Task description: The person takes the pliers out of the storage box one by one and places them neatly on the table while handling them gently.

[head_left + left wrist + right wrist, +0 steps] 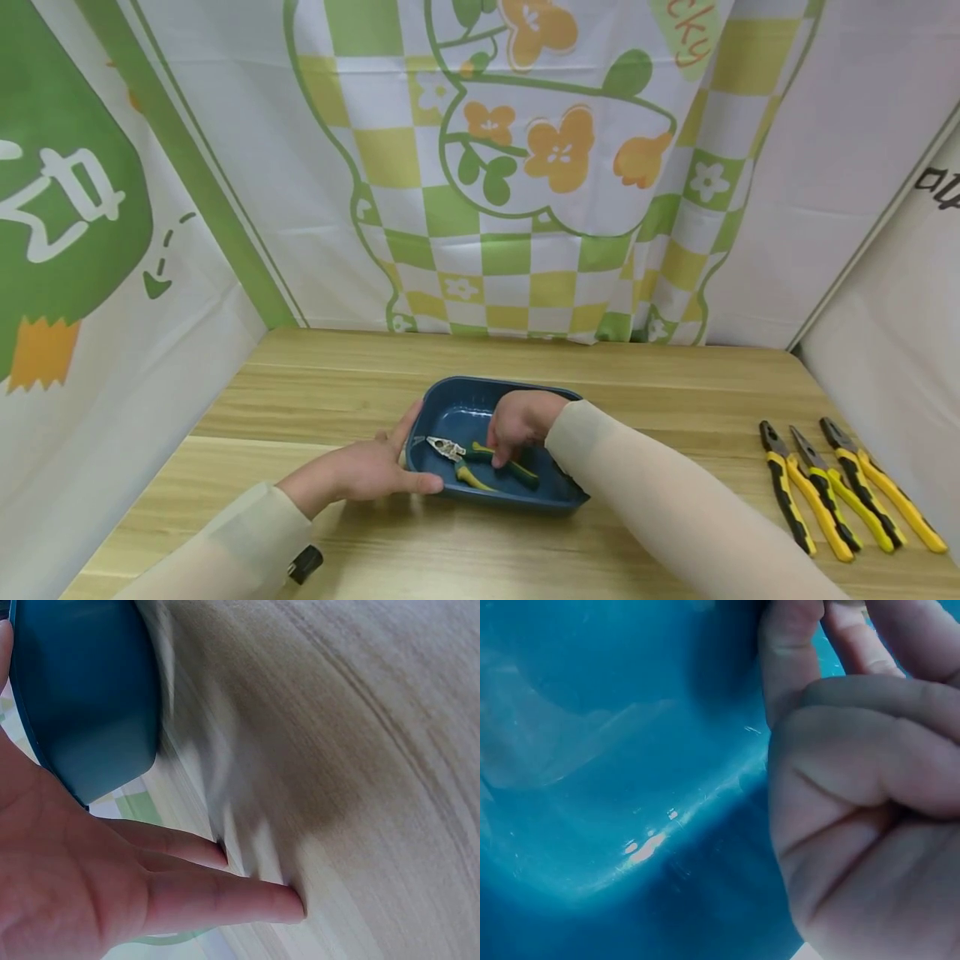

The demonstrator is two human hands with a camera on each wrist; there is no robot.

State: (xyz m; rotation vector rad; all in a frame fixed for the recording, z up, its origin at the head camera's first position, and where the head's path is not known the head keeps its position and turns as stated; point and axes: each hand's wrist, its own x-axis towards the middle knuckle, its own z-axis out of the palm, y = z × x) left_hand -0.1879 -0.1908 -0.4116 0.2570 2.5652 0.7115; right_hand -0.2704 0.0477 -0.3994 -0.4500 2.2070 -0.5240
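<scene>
A blue plastic bin [497, 502] stands on the wooden table in the head view. Inside it lies a pair of pliers [447, 448] with a silver head pointing left and green-and-yellow handles. My right hand [521, 425] reaches down into the bin, fingers curled, pinching one handle of these pliers. The right wrist view shows this hand's folded fingers against the bin's blue inside; the pliers are mostly hidden there. My left hand [367, 471] braces the bin's left end with its thumb along the front wall. Two straight fingers [225, 900] reach down to the tabletop in the left wrist view.
Several pliers with black-and-yellow handles [847, 487] lie side by side at the table's right. A small black object [305, 565] is beside the left sleeve. Behind the table hangs a patterned curtain [525, 250], with printed white cloth at both sides.
</scene>
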